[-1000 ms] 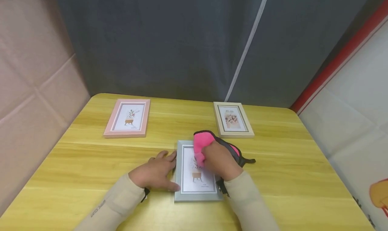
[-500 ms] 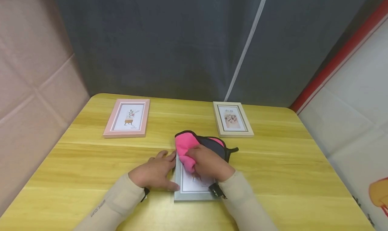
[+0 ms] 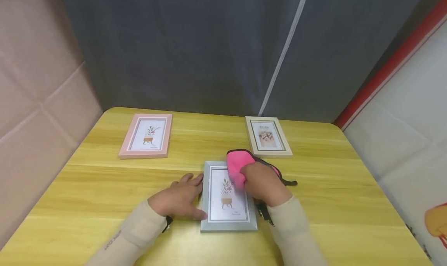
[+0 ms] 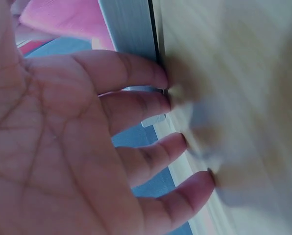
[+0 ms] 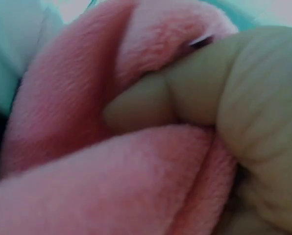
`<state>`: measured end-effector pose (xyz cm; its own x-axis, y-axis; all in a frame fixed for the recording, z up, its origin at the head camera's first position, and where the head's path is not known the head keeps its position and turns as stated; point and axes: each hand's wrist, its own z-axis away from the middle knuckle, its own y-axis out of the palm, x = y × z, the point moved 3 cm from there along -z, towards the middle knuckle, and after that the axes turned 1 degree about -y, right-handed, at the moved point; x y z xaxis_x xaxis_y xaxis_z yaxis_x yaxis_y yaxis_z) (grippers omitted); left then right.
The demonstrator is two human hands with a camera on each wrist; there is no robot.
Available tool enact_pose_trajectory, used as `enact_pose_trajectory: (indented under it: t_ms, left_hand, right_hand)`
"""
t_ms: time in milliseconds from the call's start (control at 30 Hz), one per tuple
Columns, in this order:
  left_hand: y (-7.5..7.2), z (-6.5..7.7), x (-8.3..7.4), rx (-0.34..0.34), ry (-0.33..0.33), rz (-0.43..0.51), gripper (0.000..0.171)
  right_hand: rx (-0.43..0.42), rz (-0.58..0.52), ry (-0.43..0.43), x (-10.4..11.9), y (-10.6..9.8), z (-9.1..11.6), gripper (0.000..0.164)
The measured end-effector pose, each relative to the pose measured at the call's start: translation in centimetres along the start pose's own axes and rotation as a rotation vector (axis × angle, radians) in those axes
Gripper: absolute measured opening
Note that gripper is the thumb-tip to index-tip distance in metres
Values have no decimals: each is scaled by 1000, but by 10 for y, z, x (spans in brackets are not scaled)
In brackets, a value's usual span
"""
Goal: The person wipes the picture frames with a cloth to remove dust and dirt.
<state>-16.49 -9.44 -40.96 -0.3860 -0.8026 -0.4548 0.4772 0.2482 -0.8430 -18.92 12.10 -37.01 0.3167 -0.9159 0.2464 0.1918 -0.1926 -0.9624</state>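
A grey picture frame (image 3: 228, 227) lies flat on the wooden table, its print of a potted plant facing up. Along its left edge rests my left hand (image 3: 179, 198), fingers spread; in the left wrist view the fingertips (image 4: 158, 76) touch the frame's side and the tabletop. My right hand (image 3: 265, 182) grips a bunched pink cloth (image 3: 239, 163) with dark trim and a dark loop, over the frame's upper right part. Folds of pink fleece (image 5: 111, 186) wrap around the thumb in the right wrist view. The right hand's other fingers are mostly hidden.
A pink picture frame (image 3: 125, 154) lies at the back left of the table (image 3: 87, 204). At the back right is a cream picture frame (image 3: 272, 155), just beyond the cloth. A dark grey curtain (image 3: 181, 52) hangs behind the table's far edge.
The cloth in my right hand swept left across the grey frame, then back right to its upper right corner, uncovering the print. My left hand stayed in place.
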Motion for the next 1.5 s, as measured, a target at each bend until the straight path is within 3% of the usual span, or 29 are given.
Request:
enact_pose_trajectory:
  t_ms: [100, 267, 467, 667, 800, 900, 1033, 1200, 1400, 1500]
  left_hand:
    - [0, -1, 1, -5, 6, -1, 98]
    - [1, -2, 2, -3, 8, -14, 97]
    - [-1, -2, 1, -1, 11, -15, 96]
    - [-1, -2, 1, 8, 21, -27, 96]
    - [-2, -2, 0, 12, 18, -36, 95]
    - [-2, -3, 1, 11, 11, -38, 94]
    - [-1, -3, 1, 9, 10, -26, 95]
    - [0, -1, 1, 4, 6, -5, 97]
    - [0, 0, 0, -4, -3, 4, 99]
    - [0, 0, 0, -5, 3, 6, 99]
  right_hand:
    - [18, 78, 37, -2, 3, 0, 27]
    - [-22, 125, -69, 8, 13, -6, 28]
    - [-38, 52, -162, 16, 19, -11, 23]
    - [57, -71, -226, 21, 28, -15, 8]
    - [120, -97, -204, 26, 32, -14, 40]
    - [127, -86, -190, 27, 34, -14, 47]
    - [104, -98, -201, 25, 31, -13, 45]
    - [34, -122, -218, 12, 17, -7, 17]
    - [37, -89, -28, -5, 1, 2, 20]
    - [40, -28, 2, -5, 4, 1, 22]
